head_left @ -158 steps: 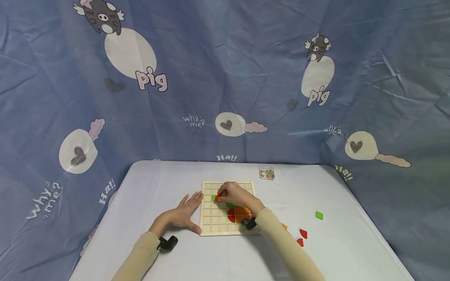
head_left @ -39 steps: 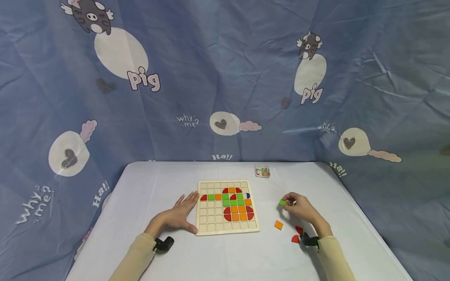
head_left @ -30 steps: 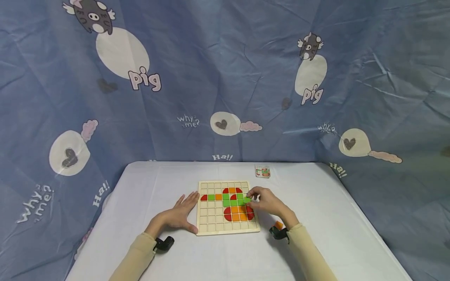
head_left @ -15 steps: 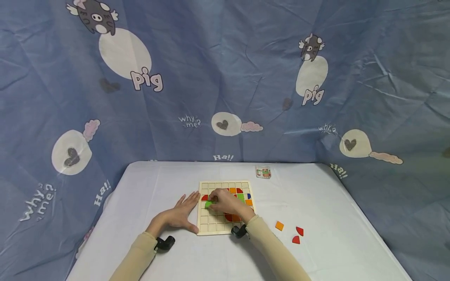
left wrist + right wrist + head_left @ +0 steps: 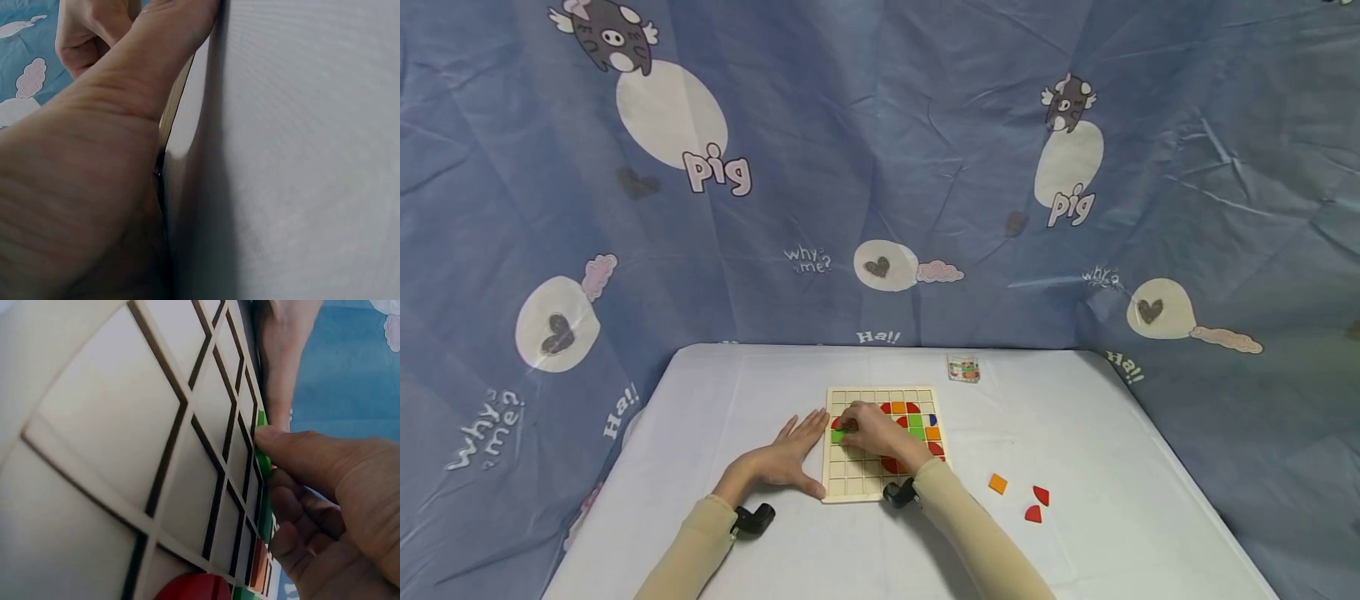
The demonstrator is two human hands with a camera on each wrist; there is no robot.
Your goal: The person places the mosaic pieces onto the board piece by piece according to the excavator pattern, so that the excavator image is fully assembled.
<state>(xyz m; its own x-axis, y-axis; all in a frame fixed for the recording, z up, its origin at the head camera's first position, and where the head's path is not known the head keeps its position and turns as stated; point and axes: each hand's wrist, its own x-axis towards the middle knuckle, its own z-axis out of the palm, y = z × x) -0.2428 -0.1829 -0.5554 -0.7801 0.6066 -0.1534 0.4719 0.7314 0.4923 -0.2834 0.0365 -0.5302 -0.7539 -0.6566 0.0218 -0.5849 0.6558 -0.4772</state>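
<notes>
A square wooden grid board (image 5: 856, 490) lies on the white table, with red, orange, green and blue tiles in several cells. My right hand (image 5: 876, 432) reaches over it and pinches a green square tile (image 5: 837, 436) at the left column, just below a red quarter-round tile (image 5: 836, 423). In the right wrist view, the thumb of the right hand (image 5: 337, 481) presses on the green tile (image 5: 262, 419) close over the grid. My left hand (image 5: 786, 462) rests spread against the board's left edge, fingertips and thumb touching it. The right hand covers part of the tile pattern.
Right of the board lie a loose orange square tile (image 5: 997, 483) and two red quarter-round tiles (image 5: 1041, 495). A small printed pattern card (image 5: 964, 369) lies beyond the board's far right corner. Behind the table hangs a blue printed cloth (image 5: 820, 167).
My right hand has taken the green tile from the table's right side and carried it left across the board to the left column. The left hand has stayed at the board's edge.
</notes>
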